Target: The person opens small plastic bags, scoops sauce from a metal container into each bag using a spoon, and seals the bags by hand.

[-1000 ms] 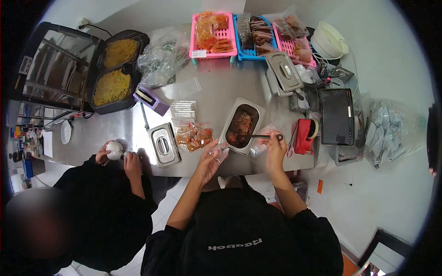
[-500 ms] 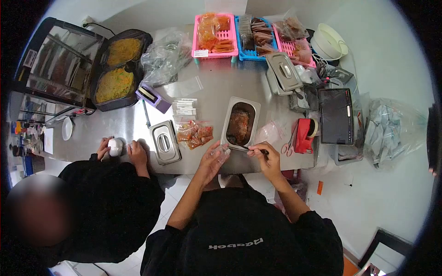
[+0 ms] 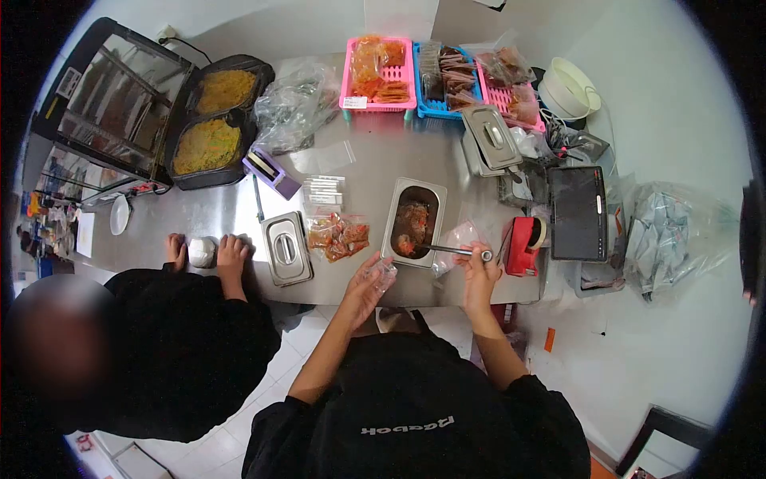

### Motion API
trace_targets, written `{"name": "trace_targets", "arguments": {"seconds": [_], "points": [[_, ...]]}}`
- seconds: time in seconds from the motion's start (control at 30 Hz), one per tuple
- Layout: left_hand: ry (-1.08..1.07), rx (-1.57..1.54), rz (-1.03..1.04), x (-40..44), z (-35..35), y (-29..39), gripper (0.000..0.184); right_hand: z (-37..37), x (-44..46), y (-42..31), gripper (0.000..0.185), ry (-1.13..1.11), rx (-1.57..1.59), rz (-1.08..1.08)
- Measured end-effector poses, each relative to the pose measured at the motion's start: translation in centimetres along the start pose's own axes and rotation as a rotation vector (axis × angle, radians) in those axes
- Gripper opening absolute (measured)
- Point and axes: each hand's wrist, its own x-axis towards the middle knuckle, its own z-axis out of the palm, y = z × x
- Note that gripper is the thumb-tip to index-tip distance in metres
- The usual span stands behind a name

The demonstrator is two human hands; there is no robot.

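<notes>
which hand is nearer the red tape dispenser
Right: the right hand is just left of the red tape dispenser; the left hand is farther left, near the steel pan.

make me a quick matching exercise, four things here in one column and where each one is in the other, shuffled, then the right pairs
Things:
1. purple tape dispenser
2. long-handled utensil
3. red tape dispenser
4. small clear plastic bag

Places:
A. in the right hand
B. beside the dark screen
C. in the left hand
D. near the black food tray

Pairs: 1-D, 2-A, 3-B, 4-C
</notes>
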Motion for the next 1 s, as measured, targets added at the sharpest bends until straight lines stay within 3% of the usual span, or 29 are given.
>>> {"name": "trace_targets", "arguments": {"seconds": [0.13,0.23,0.37,0.5,0.6,0.87,1.0], "points": [[-0.002,-0.001,-0.003,-0.1,0.3,0.4,0.055,2.1,-3.0,-0.8,0.025,-0.469,-0.410,-0.268],[0.010,0.021,0.003,-0.3,0.4,0.4,0.054,2.7,-3.5,-1.1,0.027,-0.594,-0.579,-0.439],[-0.001,0.043,0.031,-0.8,0.1,0.2,0.057,1.8,-1.6,-0.2,0.022,-0.123,-0.102,-0.113],[0.007,0.013,0.045,-1.4,0.0,-0.1,0.052,-0.3,0.6,1.0,0.018,0.168,0.175,0.075],[0.059,-0.014,0.082,-1.6,-0.6,-0.3,0.047,-0.6,0.2,1.2,0.018,-0.003,0.096,0.037],[0.198,-0.048,0.166,-2.0,-1.3,-0.1,0.022,0.0,0.3,0.6,0.020,-0.124,-0.032,-0.064],[0.210,0.039,0.171,-1.6,-1.3,0.0,0.022,-0.3,0.8,0.4,0.020,-0.149,0.004,-0.038]]}}
